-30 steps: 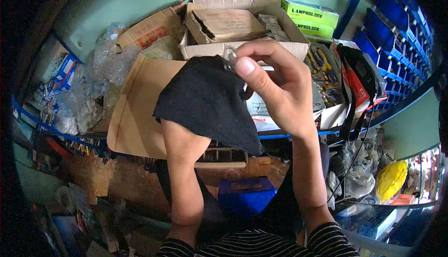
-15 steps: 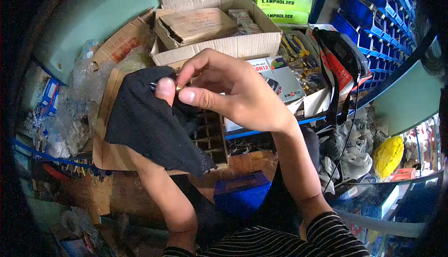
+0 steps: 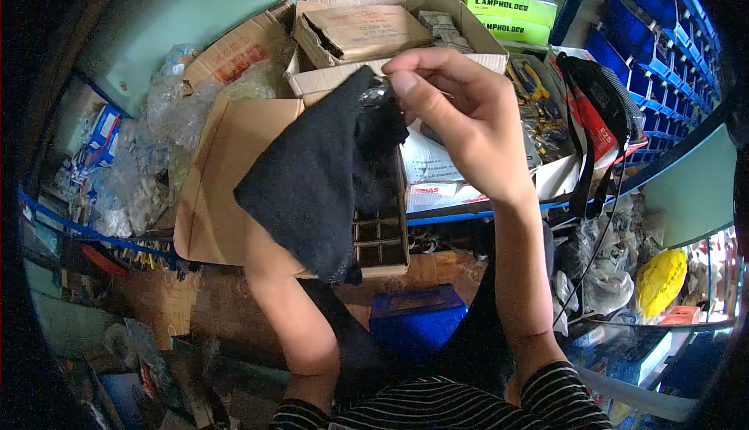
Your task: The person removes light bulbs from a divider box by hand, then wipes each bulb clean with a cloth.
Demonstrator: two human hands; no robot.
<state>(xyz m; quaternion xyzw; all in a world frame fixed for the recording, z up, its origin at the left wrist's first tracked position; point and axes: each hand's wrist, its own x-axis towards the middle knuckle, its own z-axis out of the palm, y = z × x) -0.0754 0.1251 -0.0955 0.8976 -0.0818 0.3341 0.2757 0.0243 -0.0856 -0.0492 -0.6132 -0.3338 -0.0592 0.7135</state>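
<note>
A black cloth hangs over my left hand; only the wrist end shows below its edge, and the fingers are hidden. Something shiny and clear, too small to name, shows at the upper part of the cloth. My right hand is at the cloth's top right corner, thumb and index finger pinched together on something I cannot make out. Beneath the cloth stands an open cardboard box with a divider grid, partly covered from view.
Behind is a cardboard carton holding a smaller brown box. Green lampholder boxes, a tray of metal parts and a black strapped bag stand right. Plastic bags lie left; a blue box is below.
The cloth has turned and now covers the left thumb that showed before. My right hand has moved up and right with it. The whole view has shifted slightly.
</note>
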